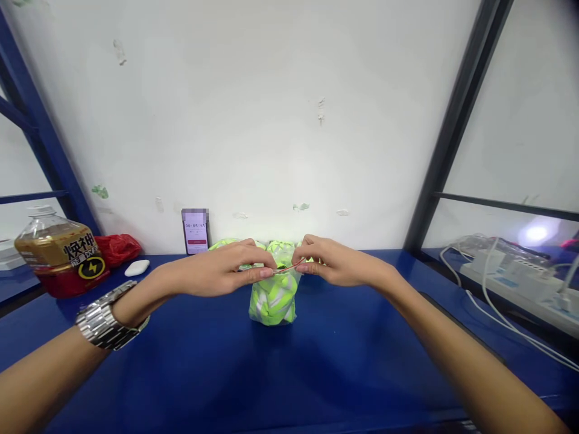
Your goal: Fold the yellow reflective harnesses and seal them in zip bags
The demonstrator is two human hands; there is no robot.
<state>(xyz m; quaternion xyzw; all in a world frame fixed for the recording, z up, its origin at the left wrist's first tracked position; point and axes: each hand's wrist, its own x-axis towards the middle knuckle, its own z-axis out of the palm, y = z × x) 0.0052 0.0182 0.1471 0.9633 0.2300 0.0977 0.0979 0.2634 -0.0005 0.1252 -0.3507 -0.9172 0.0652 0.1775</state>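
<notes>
A clear plastic bag (273,304) stands upright on the blue table, packed with folded neon yellow-green fabric with silvery-white strips. A thin red line runs along its top edge. My left hand (226,266) pinches the left end of that edge between thumb and fingers. At the other end my right hand (339,260) pinches it the same way, and the edge is stretched between the two. More neon yellow-green material (222,243) lies behind my hands against the wall, partly hidden by them.
A large drink bottle (61,253), a red plastic bag (118,248) and a white earbud case (137,267) are at left. A phone (196,232) showing a timer leans on the wall. Power strips (520,274) and white cables (493,310) lie at right. Metal posts (452,129) flank the table (271,380).
</notes>
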